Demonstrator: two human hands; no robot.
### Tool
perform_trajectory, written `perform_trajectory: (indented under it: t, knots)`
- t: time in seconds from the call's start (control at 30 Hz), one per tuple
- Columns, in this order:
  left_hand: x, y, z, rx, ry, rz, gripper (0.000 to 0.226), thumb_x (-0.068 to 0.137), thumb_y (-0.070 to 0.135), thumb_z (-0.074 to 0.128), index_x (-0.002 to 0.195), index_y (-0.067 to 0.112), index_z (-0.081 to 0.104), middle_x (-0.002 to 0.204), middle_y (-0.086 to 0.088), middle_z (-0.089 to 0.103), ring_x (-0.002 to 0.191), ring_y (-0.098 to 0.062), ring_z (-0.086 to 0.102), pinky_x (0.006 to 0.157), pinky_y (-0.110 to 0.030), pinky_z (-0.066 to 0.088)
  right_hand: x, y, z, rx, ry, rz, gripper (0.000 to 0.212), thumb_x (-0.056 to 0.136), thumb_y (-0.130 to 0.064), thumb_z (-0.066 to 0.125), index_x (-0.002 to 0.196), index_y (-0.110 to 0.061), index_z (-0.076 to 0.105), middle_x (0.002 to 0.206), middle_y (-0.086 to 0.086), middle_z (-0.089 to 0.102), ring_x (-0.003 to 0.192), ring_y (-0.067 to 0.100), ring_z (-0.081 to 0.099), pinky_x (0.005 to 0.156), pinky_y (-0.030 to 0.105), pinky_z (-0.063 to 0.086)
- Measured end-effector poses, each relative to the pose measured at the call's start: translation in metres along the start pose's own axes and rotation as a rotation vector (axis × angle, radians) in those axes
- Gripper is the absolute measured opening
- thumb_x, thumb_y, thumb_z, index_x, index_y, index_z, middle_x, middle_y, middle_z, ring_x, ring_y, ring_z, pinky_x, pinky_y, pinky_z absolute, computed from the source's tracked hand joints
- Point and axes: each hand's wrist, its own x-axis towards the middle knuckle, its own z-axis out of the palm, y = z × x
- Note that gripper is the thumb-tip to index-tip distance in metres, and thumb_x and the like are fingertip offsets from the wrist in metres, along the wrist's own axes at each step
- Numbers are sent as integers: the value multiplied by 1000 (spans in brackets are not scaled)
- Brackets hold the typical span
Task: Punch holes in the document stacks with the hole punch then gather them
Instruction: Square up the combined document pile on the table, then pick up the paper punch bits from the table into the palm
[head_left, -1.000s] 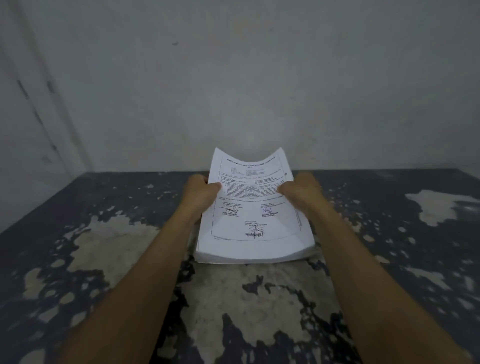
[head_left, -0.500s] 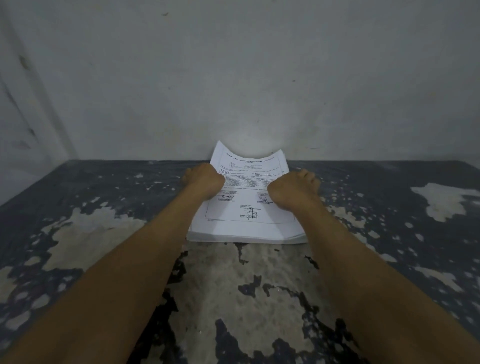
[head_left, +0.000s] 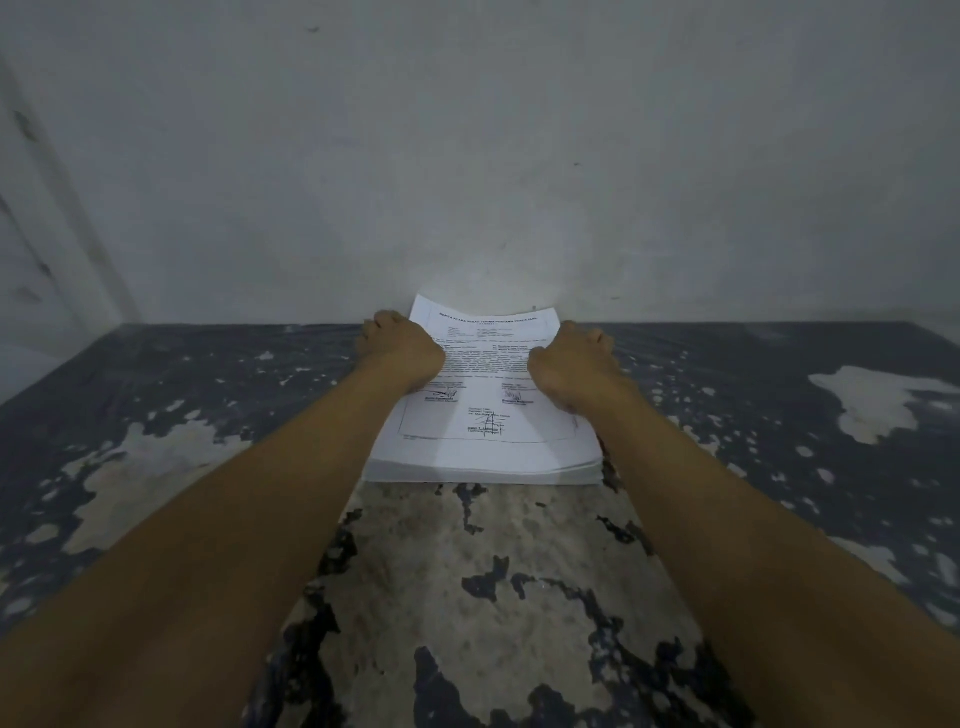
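Left grip (head_left: 400, 345) and right grip (head_left: 570, 358) clasping document stack (head_left: 483, 452) sides, stack between

Document stack (head_left: 483, 426) now flat, farther toward wall (head_left: 519, 182).

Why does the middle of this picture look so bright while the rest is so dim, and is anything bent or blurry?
Head view: a light pools on the white stack of printed documents and the wall behind it, while the corners fall dark; the wide lens stretches both forearms at the bottom edge; the left hand and right hand look sharp, though the small print stays unreadable.
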Motion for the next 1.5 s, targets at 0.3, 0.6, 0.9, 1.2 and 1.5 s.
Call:
perform_trajectory:
  t: [0.3, 0.6, 0.9, 1.2, 1.5]
  knots:
    - [-80, 60, -16, -122, 376, 362, 27, 99, 30, 41, 91, 11, 58, 95, -8, 64, 83, -26, 58, 78, -37, 44, -56, 51, -37, 41, 298, -99, 31, 96, -33, 43, 101, -7, 59, 121, 18, 55, 118, 31, 46, 94, 40, 43]
    - [-190, 159, 6, -377, 343, 597, 24, 96, 27, 46, 83, 11, 59, 75, -1, 59, 65, -17, 51, 58, -32, 40, -163, 155, -88, 57, 593, -107, 36, 94, -22, 53, 60, -13, 44, 59, 6, 49, 50, 13, 43, 44, 26, 27]
    - [-261, 289, 58, -408, -72, 866, 44, 93, 39, 58, 126, 11, 55, 130, -9, 57, 118, -25, 54, 93, -34, 44, -231, 271, -143, 95, 948, 87, 19, 89, -18, 58, 73, -13, 48, 75, 1, 48, 63, 18, 46, 59, 30, 31]
    - [-302, 373, 82, -415, -320, 918, 73, 79, 45, 72, 134, 6, 43, 130, -11, 53, 113, -27, 55, 91, -42, 50, -222, 336, -181, 101, 970, 397, 49, 80, -16, 62, 124, -16, 41, 135, 13, 39, 122, 31, 38, 102, 45, 37]
    - [-306, 395, 99, -378, -166, 903, 84, 76, 57, 72, 137, 8, 43, 137, -11, 47, 126, -28, 41, 104, -42, 40, -204, 372, -194, 131, 832, 296, 18, 99, -10, 41, 102, -10, 58, 92, 14, 61, 85, 34, 56, 65, 39, 43]
